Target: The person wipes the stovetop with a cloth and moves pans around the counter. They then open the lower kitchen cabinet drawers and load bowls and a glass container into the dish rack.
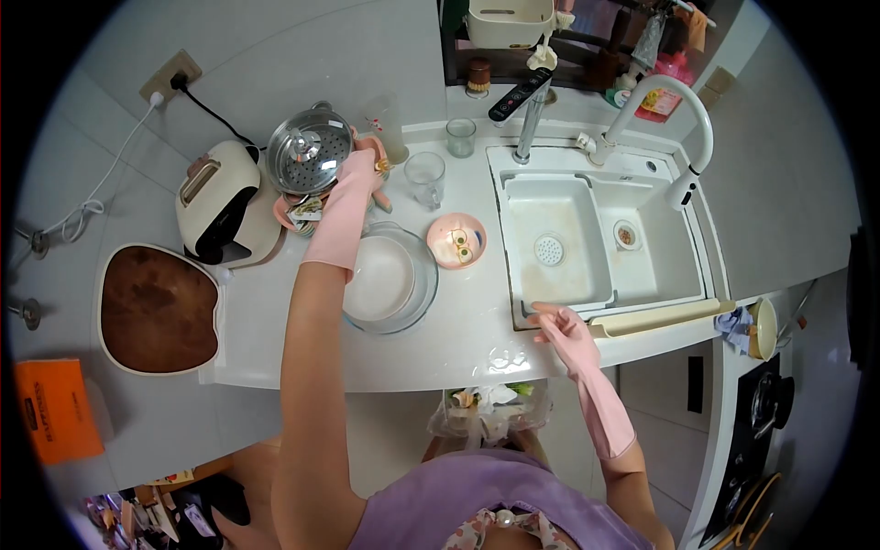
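Note:
My left hand, in a pink rubber glove, reaches to the back of the counter. It is beside a metal steamer pot with a glass lid, among pinkish items stacked there. Its fingers are mostly hidden, so I cannot make out a grip. My right hand, gloved in the same pink, hovers at the front edge of the white double sink. Its fingers are apart and hold nothing. Under my left forearm a white bowl sits inside a larger clear glass bowl. A pink bowl with a face pattern is to their right.
Behind the bowls are a glass mug and a drinking glass. A cream appliance and a brown-topped board are at the left. A white faucet arches over the sink. Below the counter hangs a waste bag.

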Demonstrator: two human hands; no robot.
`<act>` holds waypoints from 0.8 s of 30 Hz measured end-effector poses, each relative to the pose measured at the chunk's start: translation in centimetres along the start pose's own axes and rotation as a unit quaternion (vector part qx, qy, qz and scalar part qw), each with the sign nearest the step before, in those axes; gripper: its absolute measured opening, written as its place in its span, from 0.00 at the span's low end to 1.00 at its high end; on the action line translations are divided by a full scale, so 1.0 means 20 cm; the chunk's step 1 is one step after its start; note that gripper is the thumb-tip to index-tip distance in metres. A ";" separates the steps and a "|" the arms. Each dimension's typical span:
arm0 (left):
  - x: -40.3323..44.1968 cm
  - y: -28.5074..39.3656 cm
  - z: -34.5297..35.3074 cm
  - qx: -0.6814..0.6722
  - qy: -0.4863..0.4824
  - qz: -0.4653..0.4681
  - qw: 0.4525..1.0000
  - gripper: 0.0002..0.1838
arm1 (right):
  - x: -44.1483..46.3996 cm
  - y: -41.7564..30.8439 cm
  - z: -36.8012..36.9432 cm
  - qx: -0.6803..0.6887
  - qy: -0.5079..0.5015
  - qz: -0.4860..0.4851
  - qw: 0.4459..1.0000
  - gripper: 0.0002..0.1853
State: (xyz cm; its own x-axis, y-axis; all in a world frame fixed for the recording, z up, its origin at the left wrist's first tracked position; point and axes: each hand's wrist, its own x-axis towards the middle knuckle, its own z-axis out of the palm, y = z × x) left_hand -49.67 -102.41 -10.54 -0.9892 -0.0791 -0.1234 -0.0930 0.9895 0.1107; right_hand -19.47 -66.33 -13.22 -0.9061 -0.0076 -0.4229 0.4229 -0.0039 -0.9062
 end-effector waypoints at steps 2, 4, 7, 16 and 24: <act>0.00 -0.01 0.00 -0.003 0.000 -0.002 1.000 0.31 | -0.01 -0.03 0.03 -0.001 0.004 0.003 1.000 0.15; -0.01 -0.01 -0.01 -0.007 -0.002 0.004 1.000 0.30 | 0.01 -0.05 0.05 -0.005 0.000 0.005 1.000 0.15; -0.02 -0.01 -0.04 0.005 -0.021 0.011 1.000 0.27 | 0.05 -0.05 0.05 -0.022 -0.018 0.004 1.000 0.16; -0.04 -0.02 0.03 -0.298 -0.033 0.058 0.952 0.23 | 0.28 -0.15 0.15 -0.444 0.061 -0.349 0.823 0.31; 0.13 -0.13 0.06 -0.052 0.023 0.072 0.996 0.45 | 0.71 0.04 0.44 -0.548 0.064 -0.289 0.782 0.11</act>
State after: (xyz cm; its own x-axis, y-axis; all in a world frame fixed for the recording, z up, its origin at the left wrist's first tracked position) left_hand -51.86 -104.99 -12.42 -0.9971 0.0548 -0.0528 0.0415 0.9732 0.2261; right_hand -31.98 -75.17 -19.86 -0.9669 -0.2218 0.1259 -0.2534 0.8904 -0.3782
